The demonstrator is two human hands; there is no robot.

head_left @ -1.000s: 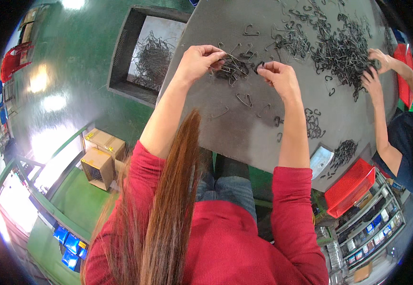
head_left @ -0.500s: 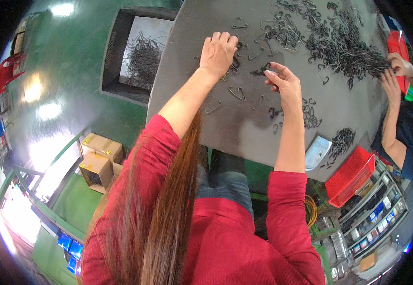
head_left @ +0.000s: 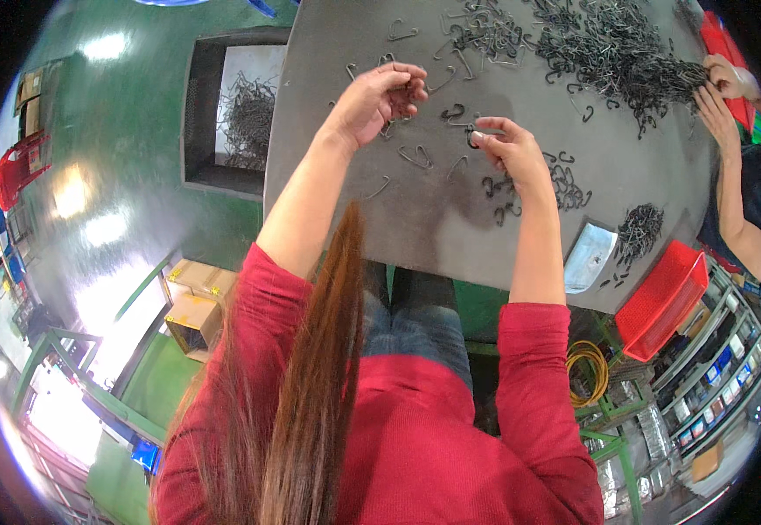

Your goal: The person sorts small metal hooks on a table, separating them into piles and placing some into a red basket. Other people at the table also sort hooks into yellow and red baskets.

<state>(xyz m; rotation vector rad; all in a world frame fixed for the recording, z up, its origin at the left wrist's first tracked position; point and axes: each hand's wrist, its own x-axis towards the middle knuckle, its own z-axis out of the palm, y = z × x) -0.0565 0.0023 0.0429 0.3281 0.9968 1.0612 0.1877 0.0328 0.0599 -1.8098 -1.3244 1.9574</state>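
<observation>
Over the far left part of the grey table, my left hand is turned palm inward with its fingers curled. Dark bits show among those fingers, too small to make out. My right hand pinches a small dark metal hook between thumb and forefinger. Just beyond its fingertips lies another dark hook. Loose bent wire hooks are scattered between and around my hands. A small group of dark hooks lies beside my right wrist, partly hidden by it.
A big heap of hooks covers the far right, where another person's hands grip some. Near the right edge are a pale blue sheet, a small pile of dark pieces and a red basket. Left stands a black-rimmed bin holding wire pieces.
My left hand has drawn back leftward and turned from knuckles up to palm inward. My right hand has shifted slightly, still pinching a hook. The whole view has moved a little.
</observation>
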